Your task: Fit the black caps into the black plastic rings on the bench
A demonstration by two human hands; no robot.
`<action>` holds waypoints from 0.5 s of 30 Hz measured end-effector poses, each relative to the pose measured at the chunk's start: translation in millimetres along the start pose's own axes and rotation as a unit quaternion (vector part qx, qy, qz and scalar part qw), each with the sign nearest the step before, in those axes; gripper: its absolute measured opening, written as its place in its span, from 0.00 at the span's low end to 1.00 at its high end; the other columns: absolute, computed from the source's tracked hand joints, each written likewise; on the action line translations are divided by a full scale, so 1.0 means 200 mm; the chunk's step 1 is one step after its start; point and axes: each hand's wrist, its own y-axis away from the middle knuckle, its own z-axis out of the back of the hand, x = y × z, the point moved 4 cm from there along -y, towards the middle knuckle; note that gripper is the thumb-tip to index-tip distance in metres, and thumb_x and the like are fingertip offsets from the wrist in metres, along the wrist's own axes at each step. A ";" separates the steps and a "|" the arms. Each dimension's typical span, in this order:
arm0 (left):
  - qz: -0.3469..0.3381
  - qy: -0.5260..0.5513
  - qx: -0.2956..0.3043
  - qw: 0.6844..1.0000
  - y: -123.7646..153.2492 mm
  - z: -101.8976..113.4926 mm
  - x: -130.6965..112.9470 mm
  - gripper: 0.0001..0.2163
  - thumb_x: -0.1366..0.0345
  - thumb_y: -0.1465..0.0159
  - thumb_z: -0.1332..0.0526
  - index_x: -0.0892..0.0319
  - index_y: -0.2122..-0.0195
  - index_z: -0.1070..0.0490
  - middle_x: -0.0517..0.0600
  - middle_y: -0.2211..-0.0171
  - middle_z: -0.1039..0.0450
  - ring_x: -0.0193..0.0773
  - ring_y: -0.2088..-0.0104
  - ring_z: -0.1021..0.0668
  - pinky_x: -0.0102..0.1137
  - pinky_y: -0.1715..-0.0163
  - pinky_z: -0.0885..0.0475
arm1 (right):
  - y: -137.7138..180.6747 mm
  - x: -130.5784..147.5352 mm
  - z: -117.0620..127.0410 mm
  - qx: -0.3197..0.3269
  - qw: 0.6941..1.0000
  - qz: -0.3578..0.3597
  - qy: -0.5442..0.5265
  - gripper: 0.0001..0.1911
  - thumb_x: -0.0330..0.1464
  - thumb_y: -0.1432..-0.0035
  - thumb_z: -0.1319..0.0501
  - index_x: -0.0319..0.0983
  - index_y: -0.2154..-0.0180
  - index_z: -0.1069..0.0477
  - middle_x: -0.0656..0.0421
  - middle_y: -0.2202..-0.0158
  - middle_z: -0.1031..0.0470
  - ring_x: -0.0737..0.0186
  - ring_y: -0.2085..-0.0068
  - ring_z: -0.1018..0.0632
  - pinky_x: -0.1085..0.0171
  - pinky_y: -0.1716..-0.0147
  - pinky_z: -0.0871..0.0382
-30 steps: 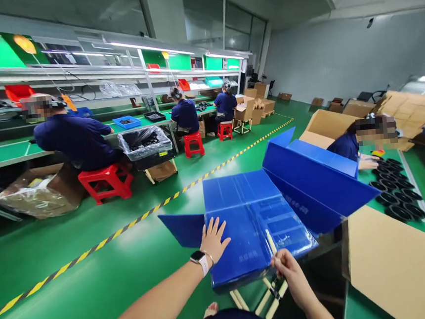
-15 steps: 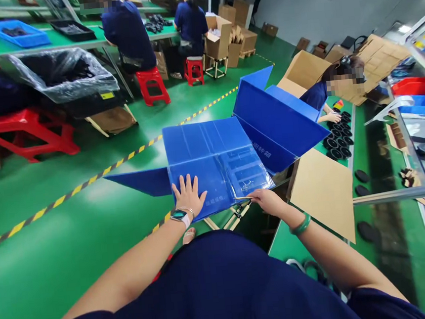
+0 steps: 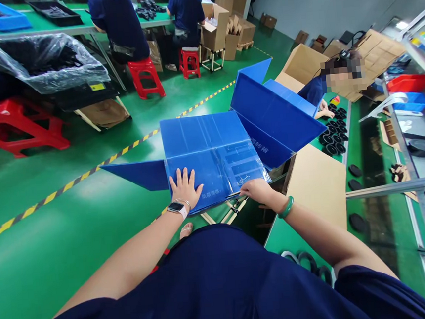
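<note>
My left hand (image 3: 186, 189) lies flat with fingers spread on the near-left part of a blue plastic box flap (image 3: 199, 136), which bears white printed characters. The fingers of my right hand (image 3: 258, 191) are closed around a thin, rod-like tool (image 3: 233, 195) at the flap's near edge. Its tip points left; its exact kind is too small to make out. Beside that hand, a clear plastic document pocket (image 3: 243, 164) covers the flap's right part. Another blue flap (image 3: 134, 175) sticks out to the left, and a larger blue panel (image 3: 275, 116) rises at the right.
A brown cardboard sheet (image 3: 317, 185) lies right of the box. Farther right, a co-worker's hand (image 3: 325, 112) is near black round parts (image 3: 332, 139) on a green bench. Co-workers sit on red stools (image 3: 146, 78) at the back. A plastic-lined bin (image 3: 52, 69) stands at left.
My right hand has moved slightly left along the flap's near edge with the thin tool. My left hand stays flat on the flap. The view has shifted a little.
</note>
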 end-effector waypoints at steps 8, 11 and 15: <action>-0.002 0.006 -0.001 1.000 0.00 0.01 0.00 0.33 0.50 0.31 0.51 0.64 0.29 0.49 0.62 0.27 0.57 0.61 0.27 0.60 0.62 0.34 0.69 | -0.09 0.02 0.08 0.024 0.999 0.022 0.038 0.10 0.39 0.33 0.37 0.45 0.59 0.18 0.57 0.62 0.20 0.56 0.57 0.21 0.68 0.62 0.37; -0.007 -0.002 -0.009 1.000 0.01 0.02 0.02 0.33 0.50 0.31 0.49 0.63 0.30 0.46 0.62 0.28 0.53 0.61 0.28 0.56 0.61 0.33 0.67 | -0.11 0.06 0.12 0.024 0.997 0.042 0.061 0.09 0.38 0.34 0.36 0.44 0.62 0.17 0.56 0.64 0.20 0.56 0.60 0.21 0.68 0.65 0.37; -0.006 -0.010 -0.018 1.000 0.02 0.02 0.04 0.32 0.49 0.32 0.49 0.60 0.30 0.45 0.60 0.28 0.53 0.60 0.28 0.55 0.60 0.32 0.65 | -0.13 0.06 0.15 0.023 0.994 0.057 0.089 0.07 0.36 0.36 0.35 0.44 0.63 0.17 0.55 0.66 0.20 0.54 0.61 0.20 0.68 0.65 0.36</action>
